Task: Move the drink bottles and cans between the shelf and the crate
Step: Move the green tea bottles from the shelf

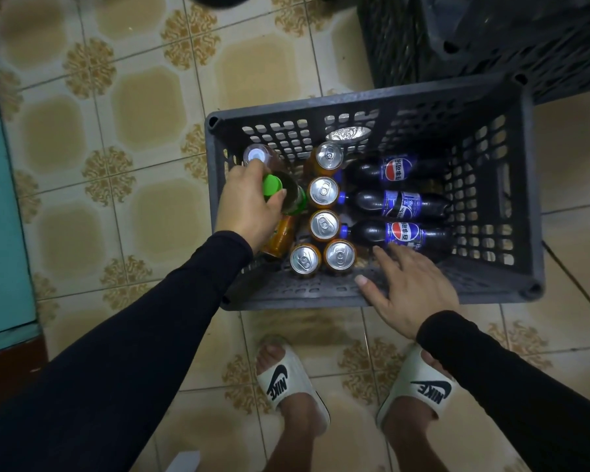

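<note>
Head view, looking straight down. Nearest: two feet in white slides on the patterned floor tiles, just short of the crate's near wall. Both arms in black sleeves.

Grey crate is the landmark, sitting on the floor.

Right hand over the crate's near wall, right of centre. Fingers straight and spread wide, palm down, holding nothing. Fingertips reach toward the nearest cola bottle; can't tell if they touch it. Thumb points left toward the cans.

Left hand at the crate's left wall, fingers curled down around the neck of a green-capped bottle, pinching just under the cap with thumb on the near side. Bottle stands roughly upright inside the crate, left side. A clear-topped bottle stands just beyond the hand, in the far-left corner. An orange can lies tilted under the wrist, partly hidden.

Inside the crate, centre: five upright cans, silver tops up. Two side by side nearest the near wall, three in a column running toward the far wall.

Right of the cans: three cola bottles lying on their sides, parallel, blue caps toward the cans, bases toward the crate's right wall. Labels blue and red.

Right third of the crate floor holds nothing visible.

Beyond the crate's far-right corner: a second dark crate, contents dark, unclear. Left of the crate, well apart: a teal edge.
</note>
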The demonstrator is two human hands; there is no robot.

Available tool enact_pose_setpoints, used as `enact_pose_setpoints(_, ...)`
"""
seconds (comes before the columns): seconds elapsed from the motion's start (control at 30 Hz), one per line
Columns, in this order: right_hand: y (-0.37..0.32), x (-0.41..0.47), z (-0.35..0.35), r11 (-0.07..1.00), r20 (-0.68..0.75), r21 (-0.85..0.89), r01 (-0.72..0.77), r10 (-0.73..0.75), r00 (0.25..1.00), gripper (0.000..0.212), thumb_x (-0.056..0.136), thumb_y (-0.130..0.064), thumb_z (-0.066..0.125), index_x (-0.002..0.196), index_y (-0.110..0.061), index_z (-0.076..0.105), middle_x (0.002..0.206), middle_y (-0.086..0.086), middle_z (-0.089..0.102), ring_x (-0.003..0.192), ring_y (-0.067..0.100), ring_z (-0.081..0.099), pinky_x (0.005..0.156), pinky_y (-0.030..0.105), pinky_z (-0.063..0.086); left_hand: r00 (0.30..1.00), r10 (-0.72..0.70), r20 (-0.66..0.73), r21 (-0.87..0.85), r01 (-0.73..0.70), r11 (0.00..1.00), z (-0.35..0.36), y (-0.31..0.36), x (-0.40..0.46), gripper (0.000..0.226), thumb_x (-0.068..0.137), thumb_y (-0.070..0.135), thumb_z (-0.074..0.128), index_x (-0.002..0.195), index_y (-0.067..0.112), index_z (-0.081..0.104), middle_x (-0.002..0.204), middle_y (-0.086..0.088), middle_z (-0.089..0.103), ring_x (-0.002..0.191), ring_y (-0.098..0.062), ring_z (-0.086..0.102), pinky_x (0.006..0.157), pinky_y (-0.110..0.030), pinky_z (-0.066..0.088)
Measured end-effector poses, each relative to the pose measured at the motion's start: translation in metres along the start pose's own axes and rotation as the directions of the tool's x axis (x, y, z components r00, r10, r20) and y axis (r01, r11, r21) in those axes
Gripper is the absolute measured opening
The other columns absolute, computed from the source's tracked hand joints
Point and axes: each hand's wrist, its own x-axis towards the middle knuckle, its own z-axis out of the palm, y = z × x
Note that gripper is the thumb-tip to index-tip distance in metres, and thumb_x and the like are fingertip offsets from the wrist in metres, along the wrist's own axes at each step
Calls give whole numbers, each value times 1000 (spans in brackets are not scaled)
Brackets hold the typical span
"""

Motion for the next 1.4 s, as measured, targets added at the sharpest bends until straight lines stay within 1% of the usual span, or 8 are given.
enact_pose_setpoints(0.27,0,0,0,1000,-5,-8,-6,6,1000,99,80,-75,-6,153,-21,33,157,12,36,145,28,33,118,38,23,997,-14,-75,-65,9,998,17,-12,-11,33,96,23,67,120,3,55,122,-14,52,98,-13,42,82,-15,29)
enact_pose_setpoints(0.37,0,0,1,1000,-12,-8,-13,12,1000,98,81,-75,-4,152,-21,37,155,11,39,143,28,35,117,39,25,998,-57,-40,-70,55,996,31,-18,-12,32,96,21,66,119,2,55,122,-16,51,106,-25,52,85,-21,35)
enact_pose_setpoints(0.57,-1,0,1,1000,-7,-10,-13,13,1000,98,81,-75,-4,151,-21,38,155,11,40,143,28,36,117,40,26,998,-53,40,-16,54,998,45,-17,8,40,96,27,66,131,7,59,128,-16,56,116,-29,54,94,-31,42)
enact_pose_setpoints(0.87,-1,0,0,1000,-15,-8,-19,19,1000,92,85,-74,4,146,-19,46,149,11,48,138,29,44,112,40,34,999,-16,32,-48,18,999,58,-9,19,36,95,31,68,121,7,63,123,-14,55,111,-29,53,83,-26,36)
enact_pose_setpoints(1.1,-2,1,1,1000,-17,0,-25,25,1000,89,87,-73,8,143,-18,50,145,12,52,134,30,48,109,41,38,985,-98,140,-58,107,993,59,-32,0,67,91,48,68,144,11,49,139,-15,49,127,-28,49,102,-32,40)
enact_pose_setpoints(1.2,-2,1,1,1000,-12,-1,-28,28,1000,90,86,-74,8,144,-19,50,146,11,52,135,29,47,110,40,37,987,-87,135,-42,94,995,59,-32,-2,61,92,47,67,140,11,53,133,-15,56,122,-29,53,98,-35,43)
enact_pose_setpoints(1.3,-2,1,1,1000,-9,-4,-27,27,1000,90,86,-74,7,143,-19,50,146,10,52,134,29,48,109,40,37,993,-27,112,-10,28,1000,55,-29,-1,42,95,40,65,121,7,64,111,-16,65,103,-31,61,85,-40,49)
enact_pose_setpoints(1.4,-2,1,1,1000,0,-13,-28,28,1000,91,86,-74,5,144,-19,49,147,9,51,135,29,47,110,40,37,985,25,173,39,-32,999,50,-30,3,40,97,38,63,121,6,63,110,-15,67,101,-32,62,86,-44,51)
